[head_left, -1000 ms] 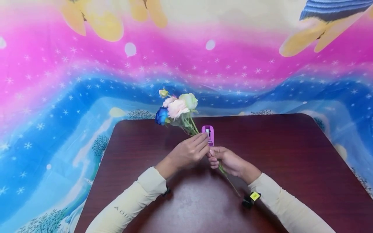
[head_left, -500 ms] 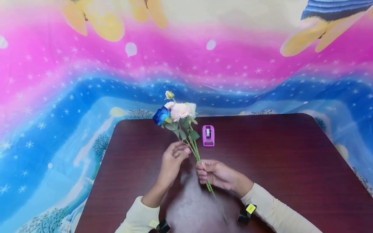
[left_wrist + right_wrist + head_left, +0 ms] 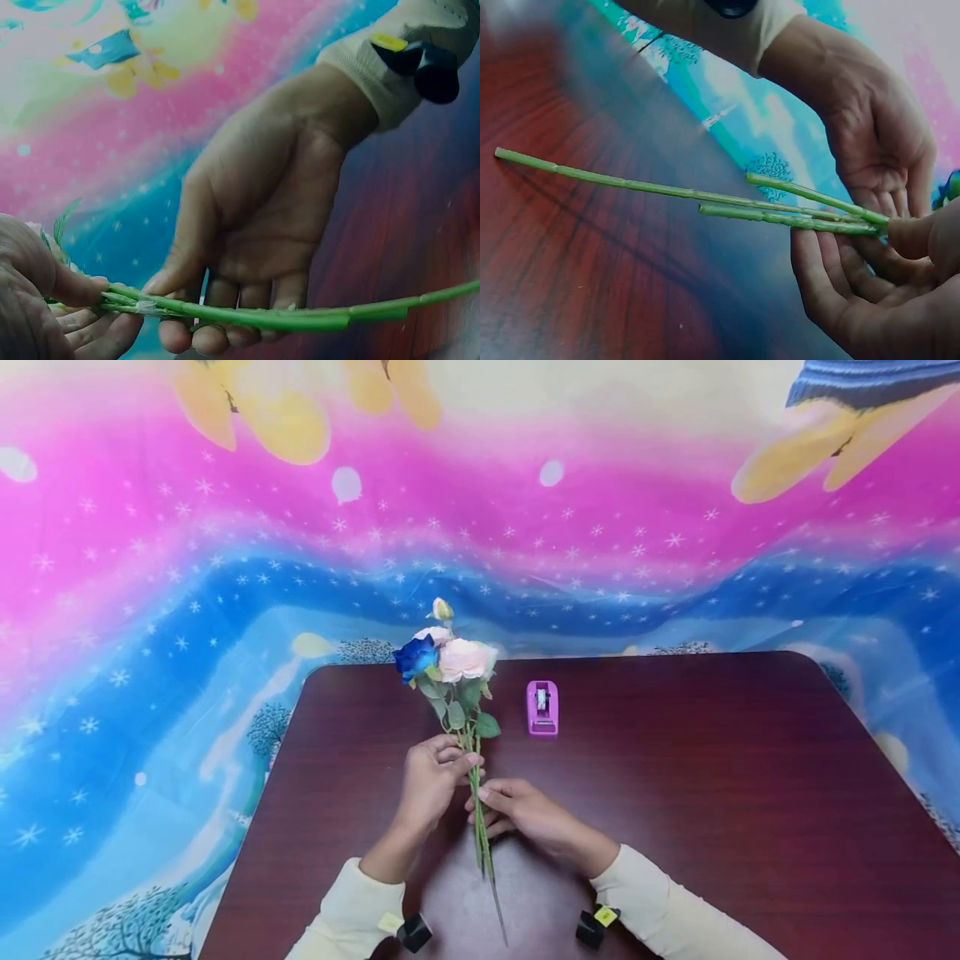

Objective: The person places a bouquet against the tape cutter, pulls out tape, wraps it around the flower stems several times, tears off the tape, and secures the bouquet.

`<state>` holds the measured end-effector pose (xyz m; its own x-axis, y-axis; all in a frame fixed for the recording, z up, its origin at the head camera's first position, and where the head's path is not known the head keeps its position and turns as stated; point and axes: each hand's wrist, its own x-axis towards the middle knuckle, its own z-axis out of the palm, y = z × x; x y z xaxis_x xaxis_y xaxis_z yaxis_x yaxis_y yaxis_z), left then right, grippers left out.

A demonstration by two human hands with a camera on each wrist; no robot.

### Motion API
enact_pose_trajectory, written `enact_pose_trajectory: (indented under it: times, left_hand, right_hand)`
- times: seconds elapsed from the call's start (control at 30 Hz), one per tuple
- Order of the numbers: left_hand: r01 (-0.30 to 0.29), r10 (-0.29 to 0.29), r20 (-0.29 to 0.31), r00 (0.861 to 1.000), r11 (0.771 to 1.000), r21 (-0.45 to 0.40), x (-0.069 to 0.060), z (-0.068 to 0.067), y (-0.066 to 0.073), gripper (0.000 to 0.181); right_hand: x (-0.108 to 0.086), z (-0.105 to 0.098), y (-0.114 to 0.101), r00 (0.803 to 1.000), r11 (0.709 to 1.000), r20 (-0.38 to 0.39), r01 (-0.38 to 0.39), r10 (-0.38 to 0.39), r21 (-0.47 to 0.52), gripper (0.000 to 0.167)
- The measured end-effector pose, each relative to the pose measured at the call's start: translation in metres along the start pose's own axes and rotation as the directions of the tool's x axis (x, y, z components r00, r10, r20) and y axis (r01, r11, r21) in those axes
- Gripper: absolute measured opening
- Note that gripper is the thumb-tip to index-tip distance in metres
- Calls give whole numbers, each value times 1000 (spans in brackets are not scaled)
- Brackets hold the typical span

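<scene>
A bunch of flowers stands between both hands, with a blue rose (image 3: 415,658), pale pink blooms (image 3: 463,660) and a small bud (image 3: 441,609) at its top. My left hand (image 3: 431,783) pinches the green stems (image 3: 482,839) below the leaves, thumb in front. Just lower, my right hand (image 3: 534,817) pinches the same stems, its other fingers spread behind them. Clear tape (image 3: 148,306) is wrapped round the stems near the right thumb in the left wrist view. One stem (image 3: 592,177) runs well past the shorter ones in the right wrist view.
A pink tape dispenser (image 3: 542,708) sits on the dark wooden table (image 3: 712,760), right of the flowers. Behind the table hangs a colourful printed cloth (image 3: 637,543).
The bunch has swung from a slant to nearly upright and shifted left. My left hand came off the stems' upper part, then took hold of them again; the right hand moved left and down.
</scene>
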<state>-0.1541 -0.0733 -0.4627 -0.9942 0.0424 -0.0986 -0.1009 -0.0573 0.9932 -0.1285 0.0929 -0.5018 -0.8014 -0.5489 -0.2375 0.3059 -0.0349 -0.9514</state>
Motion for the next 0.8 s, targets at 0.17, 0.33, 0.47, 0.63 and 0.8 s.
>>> enact_pose_trajectory:
  times: [0.17, 0.33, 0.47, 0.63, 0.8]
  left_hand:
    - [51, -47, -47, 998, 995, 82, 18, -14, -5, 13]
    - [137, -127, -69, 989, 976, 171, 35, -24, -18, 16]
    - [181, -173, -56, 983, 958, 221, 45, -27, -30, 26]
    - [222, -212, -67, 975, 941, 255, 51, -31, -43, 29]
    - [231, -225, -54, 973, 926, 300, 54, -33, -47, 29]
  right_hand:
    - [19, 9, -5, 994, 998, -111, -6, -2, -66, 34]
    - [40, 14, -1, 986, 995, -169, -21, 4, -95, 23]
    - [54, 17, 8, 978, 992, -207, -59, 34, -116, 16]
    - [61, 19, 18, 970, 987, -234, -99, 67, -127, 13]
    - [61, 19, 21, 965, 983, -253, -109, 69, -147, 15]
